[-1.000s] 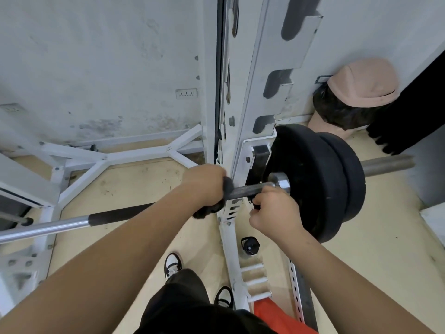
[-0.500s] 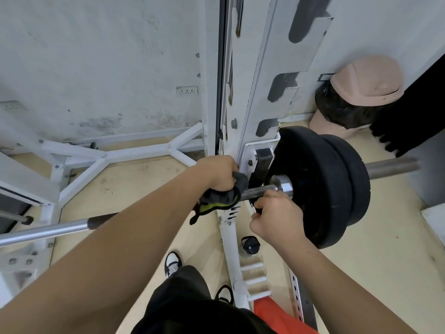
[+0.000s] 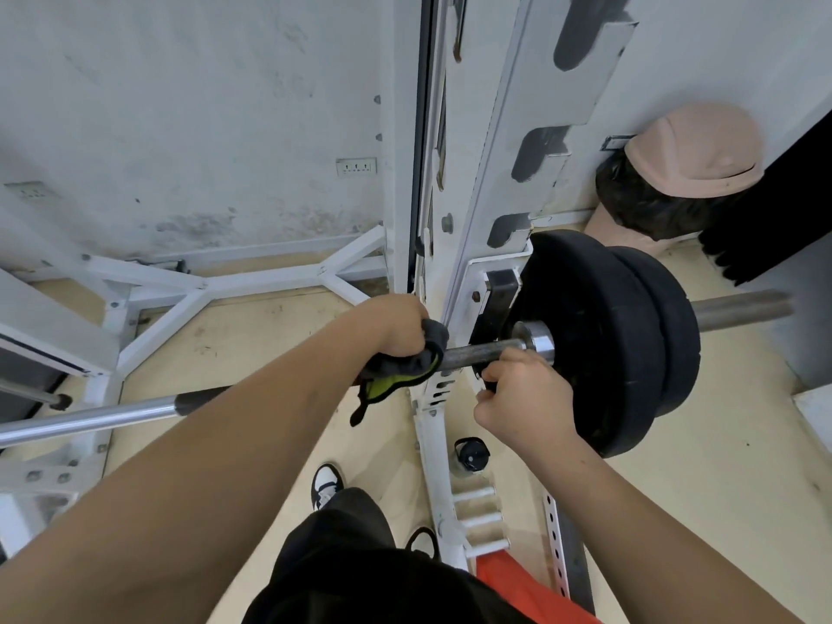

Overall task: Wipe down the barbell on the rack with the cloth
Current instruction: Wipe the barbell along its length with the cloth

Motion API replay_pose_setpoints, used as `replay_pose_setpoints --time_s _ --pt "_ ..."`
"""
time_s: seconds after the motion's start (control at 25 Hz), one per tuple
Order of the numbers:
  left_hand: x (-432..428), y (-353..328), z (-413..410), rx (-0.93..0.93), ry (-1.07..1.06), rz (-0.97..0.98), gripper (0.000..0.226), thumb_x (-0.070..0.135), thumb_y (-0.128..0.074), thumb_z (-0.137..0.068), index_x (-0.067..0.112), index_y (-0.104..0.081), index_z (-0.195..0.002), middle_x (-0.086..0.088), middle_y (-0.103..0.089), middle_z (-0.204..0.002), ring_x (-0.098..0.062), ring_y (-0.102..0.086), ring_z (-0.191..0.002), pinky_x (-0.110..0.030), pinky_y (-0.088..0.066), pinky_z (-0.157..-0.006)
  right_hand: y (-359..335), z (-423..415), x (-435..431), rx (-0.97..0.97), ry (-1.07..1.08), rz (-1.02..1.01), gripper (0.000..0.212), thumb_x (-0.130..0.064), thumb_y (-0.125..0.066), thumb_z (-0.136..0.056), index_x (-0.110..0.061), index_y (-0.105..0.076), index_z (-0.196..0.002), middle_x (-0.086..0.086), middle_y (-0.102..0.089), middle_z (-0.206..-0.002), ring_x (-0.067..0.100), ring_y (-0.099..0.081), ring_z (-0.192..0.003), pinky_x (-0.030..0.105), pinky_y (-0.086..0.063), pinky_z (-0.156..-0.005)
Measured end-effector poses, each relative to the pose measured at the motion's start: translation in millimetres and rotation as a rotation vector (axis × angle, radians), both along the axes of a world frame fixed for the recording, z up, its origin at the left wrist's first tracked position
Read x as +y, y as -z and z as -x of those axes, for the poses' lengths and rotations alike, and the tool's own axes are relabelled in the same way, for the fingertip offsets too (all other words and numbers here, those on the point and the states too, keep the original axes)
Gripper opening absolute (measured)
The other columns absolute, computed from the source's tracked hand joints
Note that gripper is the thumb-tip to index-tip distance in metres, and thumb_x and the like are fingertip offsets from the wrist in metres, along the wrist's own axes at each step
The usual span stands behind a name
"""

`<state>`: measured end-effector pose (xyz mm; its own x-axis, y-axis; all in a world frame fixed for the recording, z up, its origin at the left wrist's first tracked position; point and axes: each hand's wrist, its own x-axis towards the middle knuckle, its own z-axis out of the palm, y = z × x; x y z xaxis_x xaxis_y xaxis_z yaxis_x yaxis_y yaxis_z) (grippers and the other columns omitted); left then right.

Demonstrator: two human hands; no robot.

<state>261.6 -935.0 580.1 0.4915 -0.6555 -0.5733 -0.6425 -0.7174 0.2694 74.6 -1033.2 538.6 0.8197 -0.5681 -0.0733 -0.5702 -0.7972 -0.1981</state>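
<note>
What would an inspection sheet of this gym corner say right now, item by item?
Surface: beige floor, scuffed and marked.
Job's things: barbell resting on the white rack, two black plates loaded; dark cloth with a yellow-green patch wrapped around the bar.
Clutter: black bottle by the rack base; orange item at the bottom edge.
Hands: left hand clamps the cloth on the bar; right hand grips the bar near the collar.
Cables: nothing seen.
Surroundings: stained wall, wall socket, lidded bin in the corner.
</note>
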Motion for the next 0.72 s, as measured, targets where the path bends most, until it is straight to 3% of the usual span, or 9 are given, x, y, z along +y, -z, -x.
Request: replay_pose_setpoints --time_s 0.2,0.32,0.44,0.56,0.72 --pt "35.1 -2.6 27.2 -0.328 0.051 -0.122 0.012 0.022 -0.053 -0.092 0.023 -0.062 -0.101 0.002 -0.059 -0.089 -0.024 -0.061 -0.085 -0.035 -0.050 -0.070 4.2 3.2 0.3 -0.038 -0.009 -0.010 0.017 -0.020 -0.072 -0.080 -0.018 -0.082 -0.093 -0.006 -0.069 -0.105 0.020 -0.061 -0.106 0.026 -0.037 -0.065" --pt "10.0 5.5 21.3 -0.315 -0.001 -0.115 0.016 0.018 -0.055 -0.089 0.019 -0.063 -0.103 0.001 -0.058 -0.084 -0.022 -0.058 -0.076 -0.034 -0.045 -0.064 5.0 2.7 2.2 -0.026 -0.018 0.000 0.018 -0.019 -0.072 -0.078 -0.017 -0.082 -0.093 -0.005 -0.068 -0.103 0.020 -0.061 -0.106 0.026 -0.036 -0.066" --pt "2.6 15.0 27.5 -0.296 -0.055 0.062 0.023 0.016 -0.058 -0.089 0.024 -0.067 -0.109 0.002 -0.062 -0.089 -0.023 -0.057 -0.080 -0.034 -0.041 -0.061 5.1 2.7 1.2 -0.037 -0.014 -0.005 0.019 -0.019 -0.070 -0.077 -0.017 -0.080 -0.093 -0.005 -0.067 -0.103 0.020 -0.059 -0.108 0.027 -0.038 -0.066" --pt "39.1 29.4 74.7 -0.518 -0.007 0.287 0.022 0.015 -0.067 -0.086 0.026 -0.068 -0.105 0.001 -0.062 -0.099 -0.024 -0.059 -0.091 -0.034 -0.039 -0.058 8.1 5.8 -2.4 -0.058 -0.052 -0.017 0.014 -0.020 -0.069 -0.080 -0.018 -0.079 -0.089 -0.006 -0.064 -0.100 0.019 -0.059 -0.105 0.027 -0.037 -0.065" --pt "27.9 49.8 102.4 -0.646 0.186 0.471 0.023 0.007 -0.074 -0.069 0.015 -0.069 -0.091 -0.006 -0.061 -0.088 -0.028 -0.063 -0.079 -0.033 -0.041 -0.049 10.4 10.5 -6.5 -0.073 -0.072 -0.026 0.011 -0.022 -0.070 -0.083 -0.020 -0.079 -0.089 -0.005 -0.062 -0.096 0.022 -0.060 -0.103 0.027 -0.039 -0.063"
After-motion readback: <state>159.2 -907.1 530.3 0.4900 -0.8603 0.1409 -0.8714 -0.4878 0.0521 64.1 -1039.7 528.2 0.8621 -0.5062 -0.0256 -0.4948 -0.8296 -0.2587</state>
